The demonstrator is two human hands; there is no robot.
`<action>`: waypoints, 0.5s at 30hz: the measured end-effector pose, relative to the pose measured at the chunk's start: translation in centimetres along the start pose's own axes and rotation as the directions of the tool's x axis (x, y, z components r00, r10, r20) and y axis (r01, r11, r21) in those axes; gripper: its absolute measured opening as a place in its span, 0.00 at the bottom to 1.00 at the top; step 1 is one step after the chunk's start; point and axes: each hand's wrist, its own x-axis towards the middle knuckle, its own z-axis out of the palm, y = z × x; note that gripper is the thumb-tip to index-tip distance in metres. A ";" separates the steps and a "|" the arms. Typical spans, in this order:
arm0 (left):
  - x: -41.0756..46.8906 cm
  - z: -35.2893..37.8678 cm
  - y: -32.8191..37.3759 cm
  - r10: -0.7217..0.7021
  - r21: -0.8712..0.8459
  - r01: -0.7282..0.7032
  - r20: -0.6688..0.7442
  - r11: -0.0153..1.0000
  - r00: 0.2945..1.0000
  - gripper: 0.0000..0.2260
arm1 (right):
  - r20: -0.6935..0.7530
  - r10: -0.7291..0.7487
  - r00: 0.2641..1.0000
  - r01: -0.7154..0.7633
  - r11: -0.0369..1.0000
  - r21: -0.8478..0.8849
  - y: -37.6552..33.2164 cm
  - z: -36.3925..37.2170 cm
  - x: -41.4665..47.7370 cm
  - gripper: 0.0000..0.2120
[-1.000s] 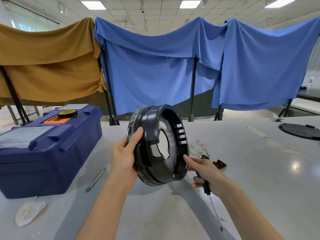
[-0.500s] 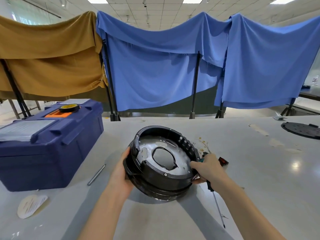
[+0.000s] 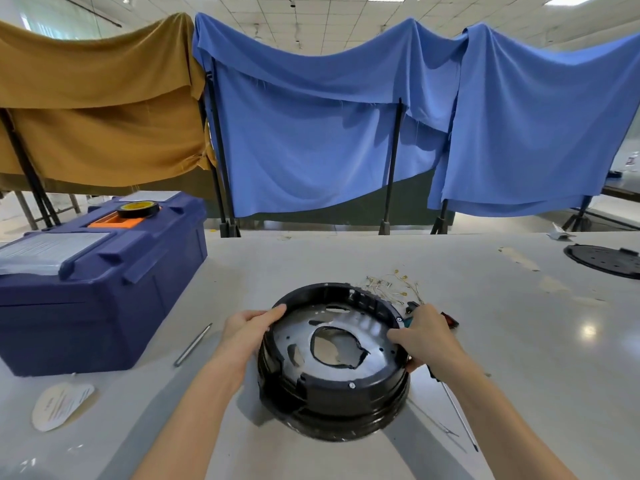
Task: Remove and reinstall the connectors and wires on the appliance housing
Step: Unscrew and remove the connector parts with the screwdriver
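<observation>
Black appliance housing [image 3: 332, 386], open side up, by the middle of the tabletop's [image 3: 519, 341] near edge. Left hand [image 3: 247, 327]: grip wrapped over its left rim. Right hand [image 3: 427, 337]: grip clenched round a screwdriver [image 3: 458, 415], thumb on the right rim. Loose wires [image 3: 394, 287] just beyond; blue toolbox [image 3: 104, 282] at the left edge.

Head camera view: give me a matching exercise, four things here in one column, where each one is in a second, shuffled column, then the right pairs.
1 tape roll
2 housing
3 metal rod
4 black disc

A far right of the table
B held by left hand and right hand
C on the blue toolbox
D flat on the table, between toolbox and housing

Pairs: 1-C, 2-B, 3-D, 4-A
</observation>
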 end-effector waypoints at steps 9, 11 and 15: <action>1.3 0.5 -0.4 0.199 0.259 -0.195 0.009 0.946 0.980 0.13 | 0.080 -0.062 0.995 0.065 0.997 -0.030 -1.0 -0.4 0.2 0.02; 1.4 0.4 -0.5 0.241 0.296 -0.226 -0.017 0.928 0.970 0.15 | 0.052 -0.065 0.997 0.063 0.998 0.029 -1.0 -0.3 0.2 0.04; 1.6 0.4 -0.9 0.275 0.308 -0.241 -0.072 0.920 0.959 0.16 | 0.060 -0.071 0.996 0.071 0.997 0.004 -1.1 -0.4 -0.1 0.17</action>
